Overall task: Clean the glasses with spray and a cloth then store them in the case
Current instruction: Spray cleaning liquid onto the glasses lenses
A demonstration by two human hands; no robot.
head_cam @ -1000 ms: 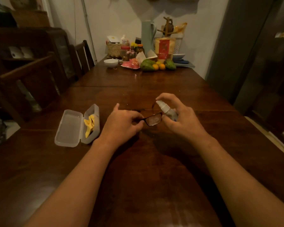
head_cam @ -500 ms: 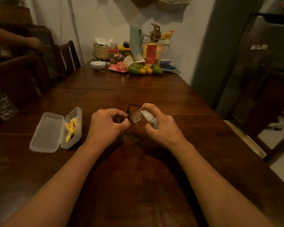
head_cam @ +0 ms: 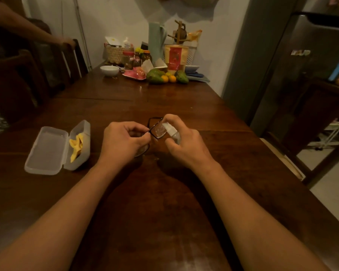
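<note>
**A:** Where are the glasses (head_cam: 157,131)?

**B:** Above the middle of the dark wooden counter (head_cam: 164,212), between the two hands. They have a black frame. One lens stands up in the gap, and the other is mostly hidden under the left hand (head_cam: 123,141).

**A:** How does that hand hold them?

**B:** Its fingers are curled, and the thumb and fingertips pinch the frame beside the upright lens.

**A:** And the right hand (head_cam: 186,145)?

**B:** It is wrapped round a small spray bottle (head_cam: 171,132) with a clear body and a white top. The forefinger lies over the top, and the nozzle points at the upright lens from just beside it. The lens shows pale speckles, though I cannot tell whether the finger is pressing.

**A:** Where is the case (head_cam: 55,148)?

**B:** It sits on the counter to the left of the left hand, apart from it. It is translucent plastic and lies open, with the lid flat on the far left.

**A:** The cloth (head_cam: 76,146)?

**B:** It is yellow and crumpled in the deeper half of the case, the half nearer the hands. Neither hand touches it.

**A:** Anything else?

**B:** At the far end of the counter, by the wall, there is a white bowl (head_cam: 109,70), green and orange fruit (head_cam: 155,76), jars and a woven basket (head_cam: 115,53). At the upper left, another person's hand (head_cam: 69,42) rests on a chair back.
</note>
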